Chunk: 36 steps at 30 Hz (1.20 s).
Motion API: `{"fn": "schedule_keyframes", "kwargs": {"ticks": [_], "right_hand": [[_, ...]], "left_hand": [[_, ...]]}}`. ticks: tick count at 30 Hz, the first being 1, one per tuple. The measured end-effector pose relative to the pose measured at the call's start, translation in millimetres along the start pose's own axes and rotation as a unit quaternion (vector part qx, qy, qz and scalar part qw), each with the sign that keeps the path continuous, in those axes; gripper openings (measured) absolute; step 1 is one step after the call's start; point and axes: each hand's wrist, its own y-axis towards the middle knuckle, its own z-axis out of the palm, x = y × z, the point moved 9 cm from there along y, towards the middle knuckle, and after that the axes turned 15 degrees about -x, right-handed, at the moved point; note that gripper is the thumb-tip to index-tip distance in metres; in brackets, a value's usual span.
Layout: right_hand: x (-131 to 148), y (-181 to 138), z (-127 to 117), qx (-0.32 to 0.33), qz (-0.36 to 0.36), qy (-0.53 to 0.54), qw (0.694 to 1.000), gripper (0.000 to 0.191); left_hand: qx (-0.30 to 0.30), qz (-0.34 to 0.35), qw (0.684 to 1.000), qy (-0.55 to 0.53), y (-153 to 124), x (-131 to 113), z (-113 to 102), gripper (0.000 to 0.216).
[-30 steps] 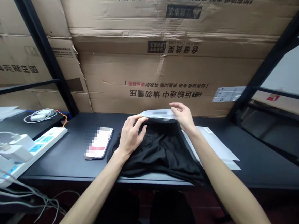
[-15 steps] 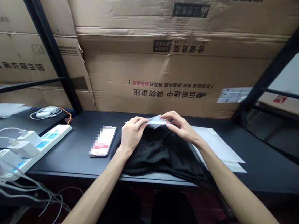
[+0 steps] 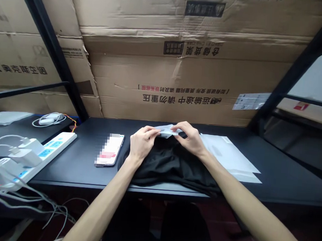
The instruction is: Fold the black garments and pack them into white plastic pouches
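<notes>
Cardboard [image 3: 181, 63] walls the back of the table [image 3: 283, 180]. Black cloth [image 3: 171, 165] lies bunched at the near edge, soft and limp, a fold seeming to hang over it. White sheets [image 3: 230, 156] lie just right of the cloth and a phone [image 3: 109, 150] just left. The left hand [image 3: 140, 144] and right hand [image 3: 192, 140] both pinch a small bag [image 3: 167, 131] over the cloth's far side. It looks thin, light and likely slippery, best held at its corners. Open room lies far right.

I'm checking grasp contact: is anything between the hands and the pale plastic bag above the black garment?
Nothing visible: left hand and right hand both pinch the plastic bag directly, over the black garment.
</notes>
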Motion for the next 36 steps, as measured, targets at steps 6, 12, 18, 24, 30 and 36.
{"fn": "schedule_keyframes", "kwargs": {"ticks": [6,12,18,24,30,36], "right_hand": [[-5,-1,-10,0.005,0.006,0.005,1.000,0.015],[4,-9,0,0.046,-0.009,0.010,0.999,0.018],[14,-13,6,0.068,-0.026,0.015,0.997,0.019],[11,-15,7,0.082,-0.015,0.011,0.996,0.020],[3,-12,3,0.083,-0.001,0.005,0.997,0.022],[-27,2,-35,-0.014,0.088,-0.006,0.996,0.019]], "left_hand": [[0.007,0.025,1.000,0.003,-1,-5,1,0.018],[-0.007,0.145,0.989,-0.039,-5,-37,0,0.020],[-0.002,0.175,0.983,-0.047,-7,-44,-1,0.020],[0.034,0.176,0.983,-0.041,-9,-41,6,0.020],[0.025,0.179,0.983,-0.027,-7,-36,7,0.018],[0.005,0.097,0.995,-0.016,6,-6,-6,0.015]]}}
